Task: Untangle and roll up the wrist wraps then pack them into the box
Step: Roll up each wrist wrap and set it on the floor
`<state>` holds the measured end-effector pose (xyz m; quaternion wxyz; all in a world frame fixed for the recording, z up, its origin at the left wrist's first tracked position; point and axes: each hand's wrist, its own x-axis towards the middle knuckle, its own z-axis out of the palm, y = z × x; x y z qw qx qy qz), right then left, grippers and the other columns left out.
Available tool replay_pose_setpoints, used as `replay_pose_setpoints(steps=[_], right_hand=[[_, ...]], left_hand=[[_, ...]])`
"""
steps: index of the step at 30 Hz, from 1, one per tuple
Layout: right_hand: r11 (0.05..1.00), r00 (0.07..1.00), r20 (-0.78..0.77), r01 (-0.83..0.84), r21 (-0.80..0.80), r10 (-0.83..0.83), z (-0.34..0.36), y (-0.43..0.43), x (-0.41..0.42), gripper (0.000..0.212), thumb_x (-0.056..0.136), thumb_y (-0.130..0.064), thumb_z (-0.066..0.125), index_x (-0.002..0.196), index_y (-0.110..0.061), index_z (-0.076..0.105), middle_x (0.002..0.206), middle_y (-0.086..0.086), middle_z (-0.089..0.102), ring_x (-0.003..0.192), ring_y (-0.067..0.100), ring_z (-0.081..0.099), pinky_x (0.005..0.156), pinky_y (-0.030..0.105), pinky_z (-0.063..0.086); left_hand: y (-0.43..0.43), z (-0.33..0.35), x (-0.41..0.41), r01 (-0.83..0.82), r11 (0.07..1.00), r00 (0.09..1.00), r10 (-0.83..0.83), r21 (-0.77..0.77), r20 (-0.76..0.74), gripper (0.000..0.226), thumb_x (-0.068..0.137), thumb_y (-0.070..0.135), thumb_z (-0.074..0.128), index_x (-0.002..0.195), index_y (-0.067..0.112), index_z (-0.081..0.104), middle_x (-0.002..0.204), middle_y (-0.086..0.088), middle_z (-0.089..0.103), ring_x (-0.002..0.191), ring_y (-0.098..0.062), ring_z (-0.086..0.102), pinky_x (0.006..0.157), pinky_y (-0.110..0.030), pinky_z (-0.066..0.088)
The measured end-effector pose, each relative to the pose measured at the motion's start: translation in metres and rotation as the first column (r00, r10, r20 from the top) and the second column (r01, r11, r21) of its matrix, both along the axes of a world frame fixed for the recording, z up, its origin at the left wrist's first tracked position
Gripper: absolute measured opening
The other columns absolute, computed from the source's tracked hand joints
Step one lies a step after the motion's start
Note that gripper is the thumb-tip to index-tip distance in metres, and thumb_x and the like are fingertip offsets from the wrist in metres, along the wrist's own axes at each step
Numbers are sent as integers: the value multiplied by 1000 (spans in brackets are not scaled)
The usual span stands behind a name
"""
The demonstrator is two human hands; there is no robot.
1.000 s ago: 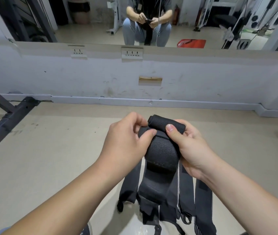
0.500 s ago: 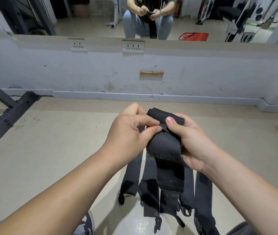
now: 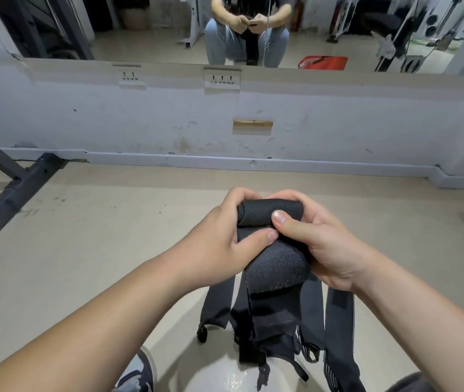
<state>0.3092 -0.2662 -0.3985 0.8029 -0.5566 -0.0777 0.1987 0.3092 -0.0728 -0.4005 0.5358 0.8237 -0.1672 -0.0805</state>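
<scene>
Your left hand [image 3: 219, 244] and right hand [image 3: 321, 244] both grip the rolled end of a black wrist wrap [image 3: 270, 222] between them; the other wraps [image 3: 338, 329] hang below that roll.

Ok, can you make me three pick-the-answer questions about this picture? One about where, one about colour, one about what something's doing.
1. Where is the wrap's rolled end? A between the left hand and right hand; B on a shelf; C in a box.
2. What colour is it? A red; B black; C yellow.
3. How are the other straps? A rolled up; B hanging loose; C packed away.
Answers: 1 A, both thumbs press on it. 2 B, the cloth is black all over. 3 B, they dangle below the hands.
</scene>
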Motion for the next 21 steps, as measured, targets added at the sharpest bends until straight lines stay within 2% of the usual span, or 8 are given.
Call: replay_pose_setpoints(steps=[2, 5, 8, 11, 14, 16, 18, 21], right_hand=[[999, 999, -2, 32, -13, -32, 2, 6, -3, 27, 96, -16, 69, 120, -10, 59, 99, 13, 72, 85, 22, 74, 70, 32, 61], [997, 996, -35, 81, 3, -81, 3, 13, -8, 23, 102, -17, 57, 124, -13, 55, 96, 10, 75, 82, 23, 75, 66, 35, 61], [994, 994, -15, 110, 1, -110, 2, 17, -12, 20, 107, -15, 52, 127, -15, 53, 95, 6, 76, 83, 21, 75, 68, 32, 61], [990, 990, 12, 143, -13, -142, -1, 19, -12, 17, 106, -15, 55, 122, -18, 54, 96, 4, 75, 84, 17, 73, 68, 27, 59], [988, 988, 16, 154, -31, -153, -3, 15, -9, 17, 105, -15, 56, 122, -16, 54, 96, 6, 75, 83, 19, 73, 67, 28, 59], [991, 992, -4, 130, -17, -130, -2, 12, -6, 23, 104, -15, 57, 126, -12, 53, 94, 7, 75, 81, 20, 74, 65, 30, 60], [994, 994, -24, 108, 12, -108, -2, 9, -2, 32, 99, -15, 59, 130, -9, 53, 96, 9, 75, 81, 22, 75, 66, 32, 61], [993, 993, 8, 117, -13, -117, -6, 5, 3, 31, 99, -10, 59, 129, -8, 55, 101, 12, 74, 86, 25, 74, 69, 35, 62]], left_hand=[[-4, -2, -5, -76, 992, 994, 67, 105, 85, 43, 96, 43, 69, 126, 35, 39, 97, -1, 71, 71, -16, 64, 78, -48, 58], [-11, -2, -10, -149, 986, 985, 142, 70, 99, 53, 96, 44, 68, 133, 39, 30, 92, 3, 67, 56, -7, 52, 67, -34, 52], [-17, -4, -11, -204, 971, 975, 190, 126, 113, 57, 95, 54, 62, 135, 43, 23, 103, 6, 67, 66, -7, 58, 71, -32, 48], [-23, -2, -13, -257, 937, 964, 230, 236, 135, 53, 96, 56, 52, 134, 46, 17, 123, 0, 65, 96, -22, 66, 80, -38, 48], [-25, -2, -10, -220, 939, 974, 195, 264, 120, 54, 97, 57, 53, 136, 37, 21, 106, 4, 70, 93, -20, 68, 80, -40, 54], [-21, 2, -4, -126, 974, 992, 121, 187, 39, 56, 94, 53, 63, 134, 34, 29, 96, 7, 74, 87, -13, 71, 81, -40, 58], [-11, 8, 3, -35, 999, 994, 37, 17, -106, 54, 94, 36, 70, 137, 32, 37, 105, 7, 74, 92, -8, 73, 85, -35, 60], [3, 15, 6, 36, 996, 973, -53, -81, -225, 48, 104, 14, 60, 146, 33, 45, 85, 4, 64, 62, -10, 61, 64, -28, 52]])
